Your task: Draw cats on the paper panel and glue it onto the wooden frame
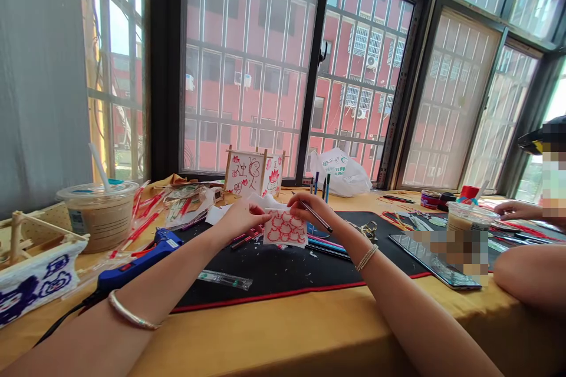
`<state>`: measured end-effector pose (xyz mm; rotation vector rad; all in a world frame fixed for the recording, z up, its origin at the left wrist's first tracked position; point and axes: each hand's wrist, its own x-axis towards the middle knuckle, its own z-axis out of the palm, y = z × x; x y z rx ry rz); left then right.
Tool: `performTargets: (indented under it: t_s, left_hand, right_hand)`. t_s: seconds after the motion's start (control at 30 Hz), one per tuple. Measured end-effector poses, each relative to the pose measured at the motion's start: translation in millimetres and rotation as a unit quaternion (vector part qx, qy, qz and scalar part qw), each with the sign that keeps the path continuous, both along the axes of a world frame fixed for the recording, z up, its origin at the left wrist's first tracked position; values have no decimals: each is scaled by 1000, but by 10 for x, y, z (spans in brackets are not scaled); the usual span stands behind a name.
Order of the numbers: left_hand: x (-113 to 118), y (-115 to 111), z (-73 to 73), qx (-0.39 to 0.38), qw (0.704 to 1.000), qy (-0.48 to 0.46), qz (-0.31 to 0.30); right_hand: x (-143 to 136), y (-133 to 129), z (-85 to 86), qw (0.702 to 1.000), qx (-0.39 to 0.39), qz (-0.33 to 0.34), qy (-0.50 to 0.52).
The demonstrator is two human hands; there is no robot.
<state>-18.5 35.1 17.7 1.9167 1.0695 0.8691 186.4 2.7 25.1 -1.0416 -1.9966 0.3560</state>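
Note:
A small white paper (285,228) with a red scalloped outline pattern is held up above the black mat (283,274). My left hand (245,218) pinches its upper left corner between thumb and fingers. At the upper right corner, my right hand (312,209) is closed around a dark pen (319,219), its fingers also close to the paper's edge. Whether those fingers grip the paper too, I cannot tell. Behind the hands stands a lantern-like frame (254,172) with drawn white panels. Pens and paper scraps lie on the mat beneath.
A blue glue gun (141,259) and a lidded drink cup (99,212) are at the left, near a wooden frame (22,235). A clear ruler (225,278) lies in front. On the right are a tablet (431,259), another drink cup (469,230) and a co-worker's hand (515,210).

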Motion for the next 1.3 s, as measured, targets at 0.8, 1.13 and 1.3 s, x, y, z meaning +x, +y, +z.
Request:
performTargets:
  t_s: [0.8, 1.13, 1.3]
  left_hand:
    - [57, -87, 7, -27, 996, -80, 22]
    - [4, -81, 65, -43, 997, -66, -11]
    - [-14, -51, 62, -28, 998, -44, -17]
  right_hand:
    - [26, 37, -46, 997, -3, -22, -72]
    - [20, -66, -51, 990, 15, -11, -138]
    - [17, -29, -39, 988, 27, -39, -147]
